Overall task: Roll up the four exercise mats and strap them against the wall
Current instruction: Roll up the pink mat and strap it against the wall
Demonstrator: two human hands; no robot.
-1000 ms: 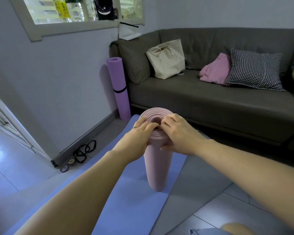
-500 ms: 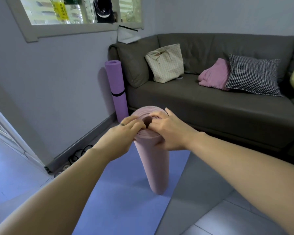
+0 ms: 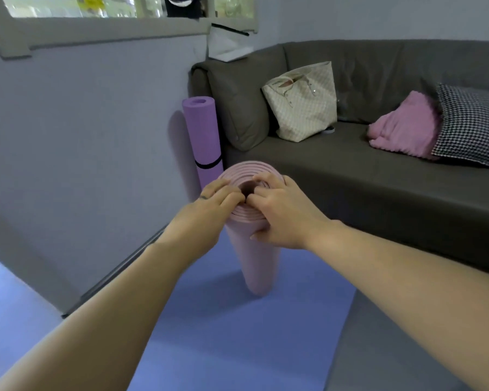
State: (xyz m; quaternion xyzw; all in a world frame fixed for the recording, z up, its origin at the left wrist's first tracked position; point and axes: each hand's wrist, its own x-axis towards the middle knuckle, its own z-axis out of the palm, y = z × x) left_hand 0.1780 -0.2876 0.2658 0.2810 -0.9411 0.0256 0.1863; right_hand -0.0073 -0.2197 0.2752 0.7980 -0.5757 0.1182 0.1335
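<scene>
1 head-worn wide-angle view faces forward and down, close above the pink mat [image 3: 259,266]

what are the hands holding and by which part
The pink rolled mat, at its top end: left hand and right hand both curl over the spiral rim.

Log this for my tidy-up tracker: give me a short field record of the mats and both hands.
pink rolled mat: upright on the blue mat, no strap visible
left hand: fingers curled over its top end at the core
right hand: grips the top end, fingertips in the core
purple rolled mat: upright against the wall beside the sofa, black strap round it
blue mat: unrolled, lying flat
</scene>
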